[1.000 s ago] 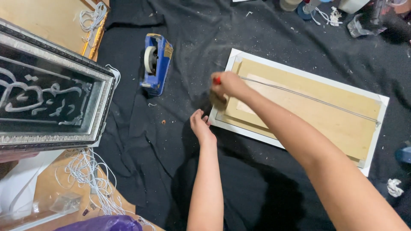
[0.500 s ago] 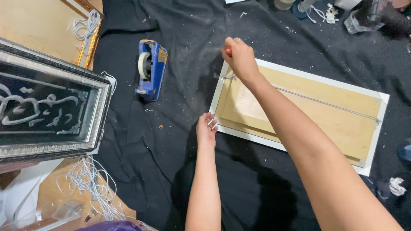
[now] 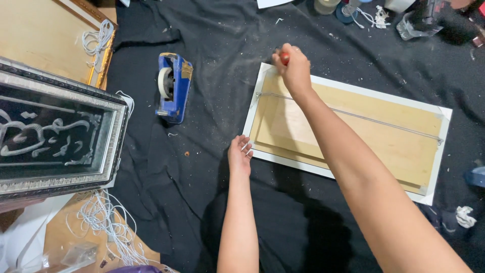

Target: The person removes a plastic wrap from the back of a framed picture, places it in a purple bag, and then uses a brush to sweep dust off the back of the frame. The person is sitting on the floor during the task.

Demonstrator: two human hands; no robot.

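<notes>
Our right hand [image 3: 293, 68] is closed around a small red-tipped tool [image 3: 285, 57] at the top-left corner of the white picture frame [image 3: 434, 167], which lies face down on the black cloth [image 3: 212, 202]. Our left hand [image 3: 239, 154] rests open-fingered beside the frame's lower-left edge. A taut hanging wire [image 3: 374, 120] crosses the smooth wooden backing board [image 3: 394, 146], and a blue tape dispenser [image 3: 173, 86] lies near an ornate silver frame [image 3: 55, 136].

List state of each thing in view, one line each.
White-edged picture frame: face down, hanging wire across back.
Right hand: closed on red-handled tool at frame corner.
Left hand: open, at frame's near edge.
Blue tape dispenser: lying idle.
Silver ornate frame: face up.
</notes>
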